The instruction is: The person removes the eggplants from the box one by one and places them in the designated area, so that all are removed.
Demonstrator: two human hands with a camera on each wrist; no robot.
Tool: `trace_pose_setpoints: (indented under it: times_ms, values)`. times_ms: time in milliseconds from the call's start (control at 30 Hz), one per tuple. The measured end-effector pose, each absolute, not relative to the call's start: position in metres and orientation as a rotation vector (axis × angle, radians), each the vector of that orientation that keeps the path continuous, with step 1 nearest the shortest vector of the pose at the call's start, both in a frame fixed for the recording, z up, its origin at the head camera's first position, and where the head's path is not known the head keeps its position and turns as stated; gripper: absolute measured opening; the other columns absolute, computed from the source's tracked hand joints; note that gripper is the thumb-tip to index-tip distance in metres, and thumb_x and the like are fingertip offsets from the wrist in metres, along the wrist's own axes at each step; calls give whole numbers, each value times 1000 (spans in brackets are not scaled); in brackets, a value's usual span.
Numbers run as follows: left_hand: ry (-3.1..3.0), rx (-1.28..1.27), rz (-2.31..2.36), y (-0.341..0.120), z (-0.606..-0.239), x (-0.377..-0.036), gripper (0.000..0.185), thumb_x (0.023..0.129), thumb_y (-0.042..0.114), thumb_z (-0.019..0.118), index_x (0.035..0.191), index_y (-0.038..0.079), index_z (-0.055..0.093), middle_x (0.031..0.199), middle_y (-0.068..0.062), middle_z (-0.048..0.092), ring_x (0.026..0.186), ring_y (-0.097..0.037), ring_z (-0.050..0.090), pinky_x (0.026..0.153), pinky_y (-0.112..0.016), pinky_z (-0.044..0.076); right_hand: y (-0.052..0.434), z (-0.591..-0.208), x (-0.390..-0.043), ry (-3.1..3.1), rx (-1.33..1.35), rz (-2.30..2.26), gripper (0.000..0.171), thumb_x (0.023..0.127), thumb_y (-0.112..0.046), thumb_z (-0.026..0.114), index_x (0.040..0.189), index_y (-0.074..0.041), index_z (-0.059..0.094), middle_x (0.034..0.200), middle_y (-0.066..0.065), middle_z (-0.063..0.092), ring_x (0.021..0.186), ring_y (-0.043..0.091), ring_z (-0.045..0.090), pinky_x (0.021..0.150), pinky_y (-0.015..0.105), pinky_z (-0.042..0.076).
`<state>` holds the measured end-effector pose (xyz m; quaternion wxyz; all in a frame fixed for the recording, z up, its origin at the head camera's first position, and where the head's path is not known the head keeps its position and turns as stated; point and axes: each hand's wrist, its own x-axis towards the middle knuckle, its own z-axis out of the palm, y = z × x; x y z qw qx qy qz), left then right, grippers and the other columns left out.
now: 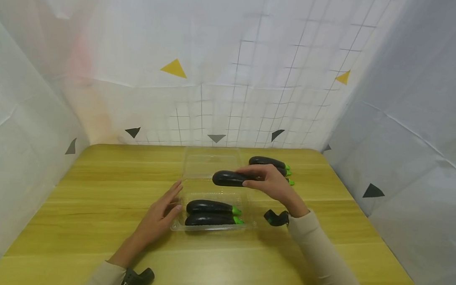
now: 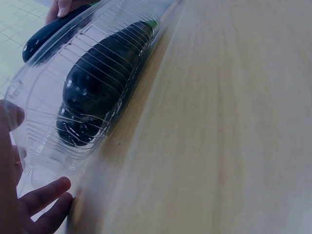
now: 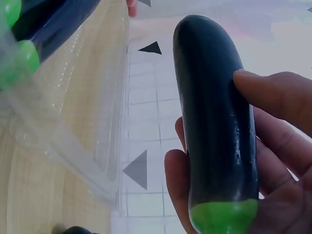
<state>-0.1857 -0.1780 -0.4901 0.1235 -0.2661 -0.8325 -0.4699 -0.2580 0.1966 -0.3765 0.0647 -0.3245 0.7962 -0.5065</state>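
A clear plastic clamshell tray [image 1: 213, 228] lies open on the wooden table, lid [image 1: 208, 163] folded back. Two dark eggplants [image 1: 210, 207] [image 1: 210, 220] with green caps lie side by side in it; the nearer one [image 2: 102, 83] shows through the tray wall [image 2: 44, 146]. My right hand [image 1: 268, 181] grips a third eggplant [image 1: 228, 178] [image 3: 214, 126] above the tray's far part, fingers [image 3: 273, 92] curled round it. My left hand [image 1: 161, 215] [image 2: 29, 200] rests with straight fingers against the tray's left side.
More eggplants [image 1: 268, 162] lie on the table behind my right hand. White sheets with triangle marks wall the table [image 1: 98, 188] at the back and both sides. Bare wood lies left and front of the tray.
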Motion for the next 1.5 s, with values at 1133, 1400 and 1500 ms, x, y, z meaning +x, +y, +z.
trace_pose_setpoints:
  times_ms: [1133, 1400, 1500]
  values:
    - [-2415, -788, -1388, -177, -488, -186, 60, 107, 11, 58, 163, 14, 36, 169, -8, 28, 126, -35, 61, 102, -54, 51, 245, -382, -257, 2543, -760, -1466, 36, 95, -22, 79, 131, -18, 75, 131, 7, 69, 106, 26, 71, 91, 44, 57]
    - [-2404, -797, -1395, -176, -486, -184, 60, 107, 9, 58, 163, 13, 36, 169, -11, 28, 126, -35, 61, 103, -53, 51, 256, -381, -261, 2509, -739, -1505, 35, 97, -17, 78, 131, -15, 74, 133, 9, 67, 111, 27, 69, 88, 35, 59]
    - [-2399, -800, -1407, -176, -486, -184, 61, 107, 8, 58, 163, 14, 36, 168, -11, 28, 126, -37, 60, 102, -54, 51, 259, -381, -262, 2513, -719, -1506, 35, 96, -19, 79, 130, -16, 75, 134, 9, 67, 114, 27, 67, 89, 34, 58]
